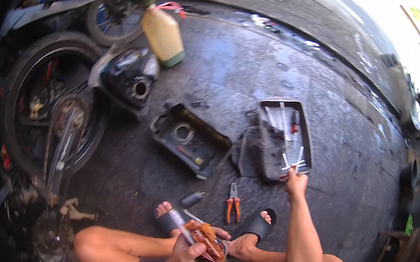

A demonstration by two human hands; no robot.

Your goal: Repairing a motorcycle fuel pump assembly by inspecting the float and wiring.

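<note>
Low in front of me, my left hand (189, 254) is closed round an orange-brown, ridged part (207, 240) with thin wires at its lower side. A pale, shiny tube-like piece (179, 224) sticks up beside it, blurred; whether it is joined to the part I cannot tell. My right hand (296, 185) reaches out to the near edge of a grey-rimmed tray (309, 126), fingers closed. What they grip is too small to make out. Several slim silver tools (283, 119) and a red-and-black handled tool (295, 122) lie in the tray, and a dark cloth (263, 149) hangs over its left side.
Orange-handled pliers (233, 204) lie between my sandalled feet, near a small dark cylinder (192, 199). A black open bin (191, 142) holds a ring and a screwdriver. To the left are a fuel tank (128, 79), a jug with a green funnel (163, 31) and a motorcycle wheel (25, 60).
</note>
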